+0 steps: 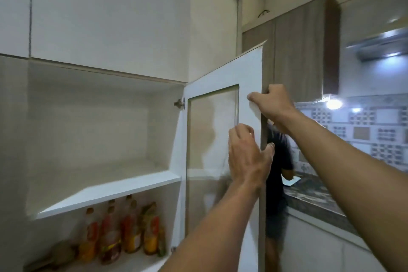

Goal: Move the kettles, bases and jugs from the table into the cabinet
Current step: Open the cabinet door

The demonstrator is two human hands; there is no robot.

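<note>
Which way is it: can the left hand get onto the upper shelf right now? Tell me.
Probably yes. The cabinet door is swung open, and the upper shelf looks bare, nothing between it and the left hand. That hand is on the door's edge, as is the right hand.

Home kitchen, tiled backsplash (pixel 375 137), stone countertop (pixel 313 196), range hood (pixel 379 46), bottles (pixel 123 234) in cabinet (pixel 99 194)

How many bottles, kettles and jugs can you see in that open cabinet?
Bottles: 4 (blurred, more may hide behind)
Kettles: 0
Jugs: 0
Total: 4
</note>
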